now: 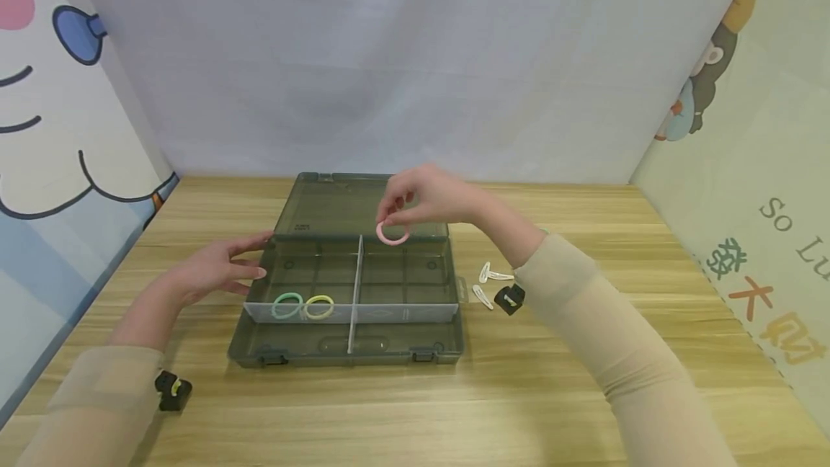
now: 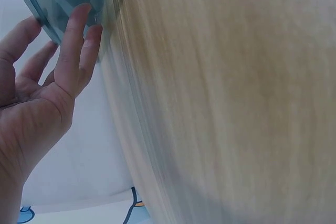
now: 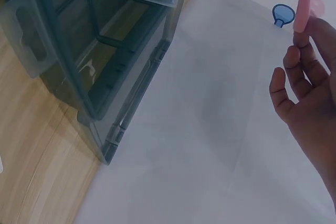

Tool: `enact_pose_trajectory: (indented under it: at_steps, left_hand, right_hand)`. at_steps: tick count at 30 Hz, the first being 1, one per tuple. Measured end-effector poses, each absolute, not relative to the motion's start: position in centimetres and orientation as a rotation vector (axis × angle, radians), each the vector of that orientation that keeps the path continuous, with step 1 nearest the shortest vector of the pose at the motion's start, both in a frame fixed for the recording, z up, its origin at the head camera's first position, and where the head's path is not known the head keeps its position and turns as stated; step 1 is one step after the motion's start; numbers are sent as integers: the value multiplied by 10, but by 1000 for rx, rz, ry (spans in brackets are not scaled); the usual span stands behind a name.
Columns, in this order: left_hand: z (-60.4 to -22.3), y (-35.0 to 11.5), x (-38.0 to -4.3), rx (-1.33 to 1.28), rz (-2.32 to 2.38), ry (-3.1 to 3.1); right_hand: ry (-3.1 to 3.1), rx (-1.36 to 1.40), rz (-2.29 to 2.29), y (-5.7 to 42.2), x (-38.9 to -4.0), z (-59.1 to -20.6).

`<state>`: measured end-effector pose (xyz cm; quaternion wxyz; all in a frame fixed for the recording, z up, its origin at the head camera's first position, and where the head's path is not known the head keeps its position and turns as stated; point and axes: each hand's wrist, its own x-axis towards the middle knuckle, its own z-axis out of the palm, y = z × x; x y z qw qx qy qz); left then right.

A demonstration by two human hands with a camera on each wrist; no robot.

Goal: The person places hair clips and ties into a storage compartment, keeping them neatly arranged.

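A pale wood-grain surface (image 1: pixel 519 409) carries a dark translucent box (image 1: pixel 389 359), its lid (image 1: pixel 331 204) lying open behind it. Beyond the box hangs a plain whitish cloth (image 1: pixel 389 78). Left of the box stands a panel (image 1: pixel 39 92) with bold cartoon shapes; to its right is a pale panel (image 1: pixel 765 128) bearing a cartoon figure and coloured lettering. 2 crossing dividers (image 1: pixel 408 313) split the box into 4 compartments. A green ring (image 1: pixel 287 295) and a yellow ring (image 1: pixel 318 298) sit side by side at the crosswise divider in the box's left half; whether they lean on it or hang over it, I cannot tell. 3 white hair clips (image 1: pixel 482 297) lie on the surface just right of the box.

The right hand (image 1: pixel 431 197) reaches in from the right, wrist bent, and pinches a pink ring (image 1: pixel 393 243) between thumb and fingertips. That ring hangs above the box, near the hinge line of its right half. The left hand (image 1: pixel 217 269) is spread wide at the box's left side, fingertips touching its wall. Both forearms wear beige sleeves (image 1: pixel 616 337).
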<state>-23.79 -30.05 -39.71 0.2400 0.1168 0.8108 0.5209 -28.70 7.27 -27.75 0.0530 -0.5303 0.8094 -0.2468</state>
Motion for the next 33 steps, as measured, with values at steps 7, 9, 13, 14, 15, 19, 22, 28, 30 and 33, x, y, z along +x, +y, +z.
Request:
enact_pose_trajectory:
  at_steps: [7, 9, 13, 14, 15, 19, 22, 28, 30, 33]
  left_hand:
    - [-398, -300, -239, 320, 1427, 2219]
    - [-398, -300, -239, 320, 1429, 2215]
    - [-397, -300, -239, 314, 1438, 2210]
    - [-397, -301, -238, 313, 1439, 2210]
    - [-397, -301, -238, 311, 1440, 2210]
    - [-397, -300, -237, 305, 1435, 2215]
    - [-396, -299, -236, 300, 1428, 2221]
    - [-394, -298, -235, 291, 1430, 2227]
    - [-394, -298, -235, 288, 1435, 2225]
    - [-394, -299, -234, 283, 1438, 2220]
  right_hand:
    - [2384, -1691, -739, 46, -287, -290]
    - [2370, -1722, -712, 38, -287, -295]
    - [2336, -1771, -677, 24, -287, -303]
    - [2329, -1775, -674, 20, -287, -305]
    - [2322, -1779, -672, 17, -287, -307]
    - [2296, -1774, -658, 7, -286, -315]
    - [2278, -1753, -634, 1, -284, -320]
    - [2230, -1681, -638, -9, -287, -333]
    - [2221, -1650, -644, -12, -289, -338]
    - [2215, -1608, -635, -14, -290, -344]
